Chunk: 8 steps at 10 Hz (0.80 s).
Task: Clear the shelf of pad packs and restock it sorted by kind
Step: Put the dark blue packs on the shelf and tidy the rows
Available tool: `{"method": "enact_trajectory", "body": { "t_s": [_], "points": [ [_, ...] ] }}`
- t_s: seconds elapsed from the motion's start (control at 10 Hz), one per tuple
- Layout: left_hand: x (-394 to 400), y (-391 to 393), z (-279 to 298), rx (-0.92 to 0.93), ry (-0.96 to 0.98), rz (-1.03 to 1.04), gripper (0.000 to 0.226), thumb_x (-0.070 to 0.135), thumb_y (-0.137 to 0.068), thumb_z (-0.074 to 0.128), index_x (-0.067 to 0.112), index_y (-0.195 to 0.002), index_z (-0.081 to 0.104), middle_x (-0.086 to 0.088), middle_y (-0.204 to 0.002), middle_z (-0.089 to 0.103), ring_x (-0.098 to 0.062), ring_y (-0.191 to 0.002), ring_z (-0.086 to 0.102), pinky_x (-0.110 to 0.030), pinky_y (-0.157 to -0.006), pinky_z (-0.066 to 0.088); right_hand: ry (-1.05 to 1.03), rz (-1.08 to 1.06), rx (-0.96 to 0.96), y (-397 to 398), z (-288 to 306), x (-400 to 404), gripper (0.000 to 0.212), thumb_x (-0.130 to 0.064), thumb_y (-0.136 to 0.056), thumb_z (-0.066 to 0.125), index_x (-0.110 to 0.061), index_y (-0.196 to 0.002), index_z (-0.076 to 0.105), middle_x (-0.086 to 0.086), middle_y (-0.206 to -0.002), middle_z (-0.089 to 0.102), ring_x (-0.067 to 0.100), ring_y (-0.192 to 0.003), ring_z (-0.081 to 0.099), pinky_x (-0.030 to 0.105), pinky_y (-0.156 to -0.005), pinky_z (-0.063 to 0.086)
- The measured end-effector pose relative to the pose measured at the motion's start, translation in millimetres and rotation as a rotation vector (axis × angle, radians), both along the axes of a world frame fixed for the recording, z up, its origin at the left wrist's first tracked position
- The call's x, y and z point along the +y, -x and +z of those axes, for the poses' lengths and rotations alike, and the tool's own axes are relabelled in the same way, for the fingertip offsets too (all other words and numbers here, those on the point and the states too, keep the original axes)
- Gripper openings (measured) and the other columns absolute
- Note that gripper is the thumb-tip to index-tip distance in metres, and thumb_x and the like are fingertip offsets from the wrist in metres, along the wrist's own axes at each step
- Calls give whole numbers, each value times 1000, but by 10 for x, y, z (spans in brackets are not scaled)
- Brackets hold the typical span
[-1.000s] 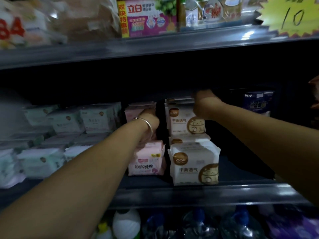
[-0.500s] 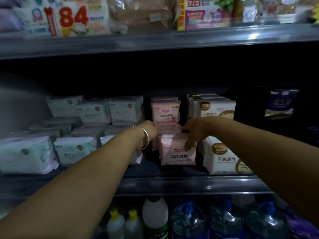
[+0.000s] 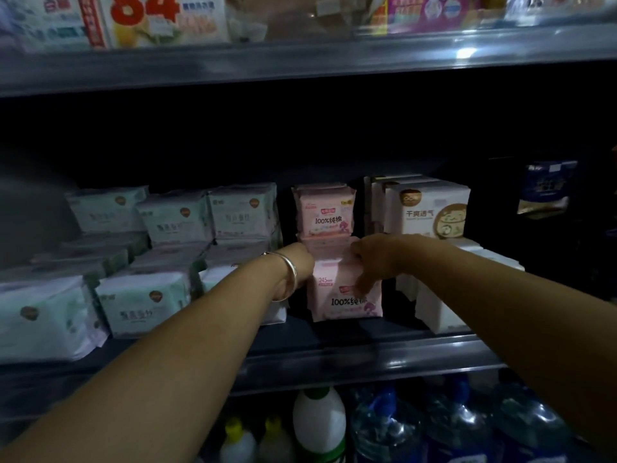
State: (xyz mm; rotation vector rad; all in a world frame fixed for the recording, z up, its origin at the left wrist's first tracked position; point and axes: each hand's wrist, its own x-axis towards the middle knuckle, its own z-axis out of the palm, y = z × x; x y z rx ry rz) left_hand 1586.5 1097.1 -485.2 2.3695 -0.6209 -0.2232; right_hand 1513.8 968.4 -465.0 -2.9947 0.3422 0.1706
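Shelf [image 3: 334,357] looked nearly restocked by kind; left hand [image 3: 297,269] and right hand [image 3: 374,262] both grasped the front pink pack [image 3: 344,295].

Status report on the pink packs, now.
Left hand and right hand both on the front pink pack, one at each side. Grip details hidden. Mint packs left, white packs right; nothing blocking.
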Motion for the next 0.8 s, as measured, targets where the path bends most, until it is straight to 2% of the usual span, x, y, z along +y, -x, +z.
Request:
{"method": "enact_trajectory", "body": {
  "t_s": [0.1, 0.2, 0.3, 0.4, 0.5, 0.6, 0.7, 0.8],
  "points": [
    [2, -84, -39, 3, 15, 10, 37, 1, -98, 33, -11, -132, 42, -27, -137, 45, -23, -94, 46, -24, -71, 39, -6, 24, 6, -61, -14, 36, 62, -28, -77, 75, -14, -131, 47, 4, -130, 52, 23, -116, 51, 34, -97, 42],
    [33, -62, 5, -17, -14, 4, 36, 0, -97, 35, -10, -130, 44, -27, -135, 47, -26, -97, 51, -23, -69, 40, -23, 35, 16, -101, -8, 43, 59, -25, -78, 75, -12, -129, 48, 5, -129, 53, 24, -117, 52, 34, -99, 43],
    [46, -71, 12, -26, -76, 2, 36, 2, -96, 36, -8, -130, 46, -25, -134, 49, -36, -121, 50, -31, -81, 42, -37, 30, 18, -93, -30, 16, 59, -27, -77, 75, -12, -129, 50, 5, -128, 53, 24, -115, 52, 33, -97, 42],
    [13, 17, 86, -17, -28, 28, 37, 2, -97, 34, -7, -132, 44, -24, -136, 47, -35, -125, 47, -33, -91, 43, -91, 33, 58, -78, 4, -13, 62, -37, -76, 74, -14, -129, 51, 2, -127, 55, 22, -114, 54, 35, -100, 43],
    [-42, -62, 125, -12, 38, 43, 39, 0, -97, 34, -3, -135, 42, -20, -137, 48, -33, -124, 48, -30, -87, 44, -189, 43, -10, -82, 119, -20, 53, -45, -86, 61, -18, -130, 49, 2, -129, 55, 22, -117, 53, 37, -104, 41],
    [-148, -283, 191, -67, 58, 41, 43, -2, -91, 39, 5, -132, 47, -18, -127, 54, -32, -109, 55, -32, -82, 48, -177, 71, -190, -218, 207, -47, 43, -36, -97, 46, -19, -136, 45, 6, -138, 47, 24, -126, 45, 31, -105, 34],
    [-264, -408, 239, -99, 82, 75, 44, 1, -94, 37, 6, -137, 43, -15, -138, 47, -29, -123, 48, -28, -94, 41, -167, 9, -237, -463, 225, -111, 41, -36, -99, 40, -14, -133, 49, 10, -133, 53, 23, -119, 51, 27, -98, 39],
    [-376, -542, 223, -136, 109, 93, 49, -2, -96, 30, 3, -145, 29, -12, -152, 28, -26, -140, 28, -24, -108, 27, -170, -47, -254, -668, 211, -195, 42, -35, -101, 35, -8, -127, 53, 13, -127, 57, 21, -106, 55, 24, -81, 39]
  ]
}}
